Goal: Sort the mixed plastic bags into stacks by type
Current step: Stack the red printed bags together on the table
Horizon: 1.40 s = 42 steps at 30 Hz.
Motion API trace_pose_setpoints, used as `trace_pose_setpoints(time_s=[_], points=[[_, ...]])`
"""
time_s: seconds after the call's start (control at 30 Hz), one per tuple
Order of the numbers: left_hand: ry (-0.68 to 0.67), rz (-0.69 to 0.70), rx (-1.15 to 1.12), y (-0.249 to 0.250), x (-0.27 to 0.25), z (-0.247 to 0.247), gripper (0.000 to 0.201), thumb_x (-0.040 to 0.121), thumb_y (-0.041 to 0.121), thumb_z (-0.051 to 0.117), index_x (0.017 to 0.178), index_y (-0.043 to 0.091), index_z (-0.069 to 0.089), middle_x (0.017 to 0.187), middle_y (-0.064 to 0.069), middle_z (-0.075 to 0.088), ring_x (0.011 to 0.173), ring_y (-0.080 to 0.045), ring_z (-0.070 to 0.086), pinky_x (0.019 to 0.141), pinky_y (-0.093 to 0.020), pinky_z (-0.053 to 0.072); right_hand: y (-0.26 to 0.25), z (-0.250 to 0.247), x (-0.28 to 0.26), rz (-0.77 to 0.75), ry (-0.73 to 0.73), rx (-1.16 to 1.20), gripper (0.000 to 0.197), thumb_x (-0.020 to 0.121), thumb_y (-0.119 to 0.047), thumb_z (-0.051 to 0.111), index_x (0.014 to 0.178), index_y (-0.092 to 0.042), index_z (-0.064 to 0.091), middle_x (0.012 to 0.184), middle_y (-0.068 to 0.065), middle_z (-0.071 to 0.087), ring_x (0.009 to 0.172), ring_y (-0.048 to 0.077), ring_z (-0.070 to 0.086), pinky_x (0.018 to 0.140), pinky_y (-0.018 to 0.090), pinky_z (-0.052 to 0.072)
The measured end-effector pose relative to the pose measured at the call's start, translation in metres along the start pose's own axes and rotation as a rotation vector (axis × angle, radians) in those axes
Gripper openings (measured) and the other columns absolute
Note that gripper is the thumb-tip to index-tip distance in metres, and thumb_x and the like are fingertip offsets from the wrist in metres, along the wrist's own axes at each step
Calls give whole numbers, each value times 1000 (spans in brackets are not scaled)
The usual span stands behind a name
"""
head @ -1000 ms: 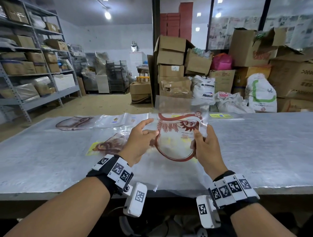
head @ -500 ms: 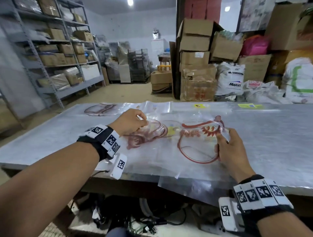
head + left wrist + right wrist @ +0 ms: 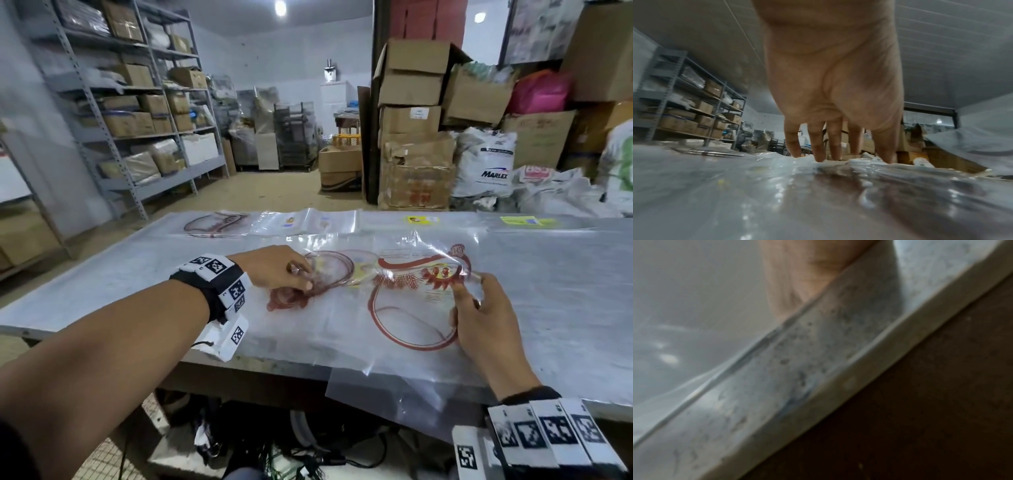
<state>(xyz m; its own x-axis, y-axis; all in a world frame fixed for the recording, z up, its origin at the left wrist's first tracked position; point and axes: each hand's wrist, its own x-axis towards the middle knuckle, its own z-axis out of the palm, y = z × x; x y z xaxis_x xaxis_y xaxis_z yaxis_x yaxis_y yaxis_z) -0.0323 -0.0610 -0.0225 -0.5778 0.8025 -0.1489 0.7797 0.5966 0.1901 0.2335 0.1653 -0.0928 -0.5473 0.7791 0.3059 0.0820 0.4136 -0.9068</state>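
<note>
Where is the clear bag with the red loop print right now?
In the head view, the red-loop bag lies on the table, centre-right, its right edge pinched by the right hand.

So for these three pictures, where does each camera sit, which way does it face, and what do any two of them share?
Head: worn on the head, looking forward and down at the table; both forearms, left hand and right hand show.
Left wrist: low over the plastic bags, facing along the fingers toward the shelves.
Right wrist: blurred, close to the table edge; only a patch of skin shows.
Shared: head and left wrist both show the left hand and the shelves.
</note>
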Motion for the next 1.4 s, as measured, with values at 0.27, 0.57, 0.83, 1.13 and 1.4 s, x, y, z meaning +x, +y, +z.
trace_pose_setpoints(time_s=[0.27, 0.57, 0.83, 1.13, 1.4], points=[[18, -280, -67, -33, 31, -3, 88, 84, 60, 74, 153, 14, 42, 151, -5, 49, 135, -24, 49, 111, -34, 39, -2, 1, -1, -28, -38, -42, 9, 106, -38, 47, 114, -35, 50, 79, 25, 66, 58, 25, 54, 49, 34, 41], [-23, -213, -150, -34, 49, -13, 48, 72, 44, 90, 101, 19, 61, 104, 1, 59, 83, -15, 52, 66, -28, 39, -1, 4, 1, -23, -58, -49, 13, 104, -42, 47, 115, -36, 50, 67, 13, 64, 53, 21, 53, 45, 29, 40], [75, -166, -290, -30, 53, -18, 35, 82, 53, 80, 100, 23, 75, 111, 1, 69, 104, -21, 63, 96, -39, 49, 1, 5, 2, -42, -44, -31, 13, 104, -44, 48, 115, -36, 51, 61, 11, 62, 45, 11, 48, 40, 23, 37], [120, -154, -253, -18, 55, -16, 29, 79, 22, 85, 99, 7, 70, 87, -1, 65, 69, -17, 53, 64, -28, 43, 6, 9, 3, -79, -48, -72, 11, 105, -35, 50, 115, -40, 50, 62, 5, 65, 49, 14, 58, 48, 31, 44], [38, -175, -205, -2, 58, -24, 30, 88, 47, 75, 94, 18, 79, 95, 1, 75, 83, -18, 65, 87, -39, 54, 10, 11, 4, -78, -63, -77, 17, 105, -34, 51, 121, -42, 49, 68, 0, 68, 57, 22, 65, 56, 38, 51]])
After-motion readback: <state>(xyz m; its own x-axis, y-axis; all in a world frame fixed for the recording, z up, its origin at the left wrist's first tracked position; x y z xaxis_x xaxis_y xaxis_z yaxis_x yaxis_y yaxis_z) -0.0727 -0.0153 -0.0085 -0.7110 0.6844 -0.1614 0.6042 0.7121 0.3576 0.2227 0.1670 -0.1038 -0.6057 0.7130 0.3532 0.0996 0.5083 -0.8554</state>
